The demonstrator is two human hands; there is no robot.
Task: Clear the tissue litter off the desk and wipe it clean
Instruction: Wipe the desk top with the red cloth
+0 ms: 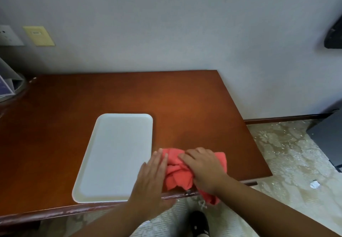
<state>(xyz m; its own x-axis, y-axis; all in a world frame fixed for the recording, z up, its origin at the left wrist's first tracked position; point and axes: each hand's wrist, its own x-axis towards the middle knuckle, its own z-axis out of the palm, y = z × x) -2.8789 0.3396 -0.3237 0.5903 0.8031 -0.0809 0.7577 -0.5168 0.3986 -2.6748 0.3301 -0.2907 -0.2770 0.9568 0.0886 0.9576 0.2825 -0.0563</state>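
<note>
**Editor:** Where did the red cloth (175, 173) sit on the desk (185, 103)?

**Photographer:** Bunched at the front edge, right of centre, just beside the white tray (114, 153). One corner hung over the desk's lip, below the right wrist.

**Editor:** And the hands?

**Photographer:** The left hand (151, 177) lay flat, fingers straight and close together. Its fingertips touched the cloth's left side and its palm covered the tray's near right corner. The right hand (201, 168) sat on top of the cloth, fingers bent into the folds and clamped on the bunched fabric.

**Editor:** Any room to move?

**Photographer:** Open wood ran from the cloth back to the wall and out to the desk's right edge. The tray filled the front middle, its near rim close to the front edge. Left of it, more wood reached a clear stand (7, 85) at the far left corner.

**Editor:** Tissue?

**Photographer:** One white crumpled scrap (314, 184) lay on the patterned carpet (286, 153), off the desk's right front corner and well apart from both hands.
</note>
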